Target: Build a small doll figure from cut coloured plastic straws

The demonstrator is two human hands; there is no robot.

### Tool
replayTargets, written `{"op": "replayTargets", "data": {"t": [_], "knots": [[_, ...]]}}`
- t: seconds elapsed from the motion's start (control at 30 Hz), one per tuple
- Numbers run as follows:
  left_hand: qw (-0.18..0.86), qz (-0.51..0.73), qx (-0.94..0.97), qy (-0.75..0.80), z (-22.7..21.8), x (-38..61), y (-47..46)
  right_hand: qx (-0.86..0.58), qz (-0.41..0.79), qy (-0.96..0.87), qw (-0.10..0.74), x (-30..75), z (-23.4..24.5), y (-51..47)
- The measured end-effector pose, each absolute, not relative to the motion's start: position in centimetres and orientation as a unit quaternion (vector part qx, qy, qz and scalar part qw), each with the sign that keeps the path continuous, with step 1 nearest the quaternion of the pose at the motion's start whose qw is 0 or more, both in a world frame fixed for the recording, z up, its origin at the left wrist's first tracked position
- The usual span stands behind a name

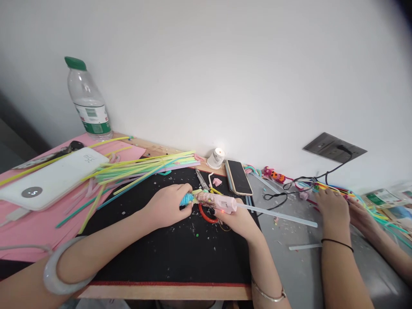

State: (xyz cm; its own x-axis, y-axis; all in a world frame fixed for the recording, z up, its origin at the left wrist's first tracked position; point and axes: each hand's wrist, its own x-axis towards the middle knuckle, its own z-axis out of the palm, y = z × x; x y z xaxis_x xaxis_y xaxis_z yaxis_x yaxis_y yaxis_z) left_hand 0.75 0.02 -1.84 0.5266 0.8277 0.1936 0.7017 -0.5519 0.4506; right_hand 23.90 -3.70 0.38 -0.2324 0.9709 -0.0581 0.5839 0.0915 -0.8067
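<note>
My left hand [169, 206] is closed around a small blue ridged craft piece [186, 199], which sticks out past the fingertips. A pink glue gun [222, 202] is gripped in my right hand [236, 219], its stained nozzle end at the blue piece; I cannot tell whether they touch. From the gun's back a long translucent glue stick [283, 215] juts out to the right, and a small red light glows on its body. Under the gun lie scissors [202, 180] with orange-red handles, partly covered. Pink scraps [217, 182] rest just beyond them on the black mat [180, 257].
Bundled pastel strips [144, 169] lie at left, beside a white power bank [54, 176] and a plastic bottle [88, 98]. A paper cup [216, 159] and a phone [238, 177] stand behind my hands. At right, another person's hands [333, 210] work near a black cable [309, 178].
</note>
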Motion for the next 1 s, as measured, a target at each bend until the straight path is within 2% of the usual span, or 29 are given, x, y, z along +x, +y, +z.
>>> {"op": "replayTargets", "data": {"t": [1.0], "knots": [[0.164, 0.194, 0.862, 0.439, -1.82, 0.77, 0.03, -0.572, 0.39, -0.68, 0.242, 24.2, 0.51, -4.0]]}}
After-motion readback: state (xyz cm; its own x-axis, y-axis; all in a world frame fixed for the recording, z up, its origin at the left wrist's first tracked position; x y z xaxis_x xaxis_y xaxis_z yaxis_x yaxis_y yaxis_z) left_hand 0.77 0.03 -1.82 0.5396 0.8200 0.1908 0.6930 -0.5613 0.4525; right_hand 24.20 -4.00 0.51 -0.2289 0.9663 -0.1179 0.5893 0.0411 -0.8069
